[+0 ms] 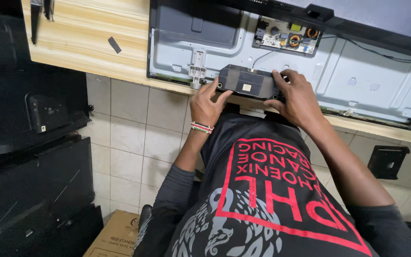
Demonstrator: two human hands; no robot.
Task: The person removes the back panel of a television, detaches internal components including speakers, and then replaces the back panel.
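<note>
Black panels (29, 190) stand stacked at far left, beside a tiled floor (129, 133). A wooden desk (82, 38) carries an opened television chassis (357, 81), its metal back exposed, with a circuit board (287, 35) near the top. At the desk's near edge, the left hand (206, 105) grips the left end of a black box (248, 82); the right hand (297, 97) clasps its right end. A black bracket (387, 162) lies on the floor at right.

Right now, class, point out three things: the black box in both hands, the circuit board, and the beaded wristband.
black box (249, 82), head view, middle of its top face.
circuit board (287, 36), head view, centre of the board.
wristband (201, 127), head view, beads on the left wrist.
</note>
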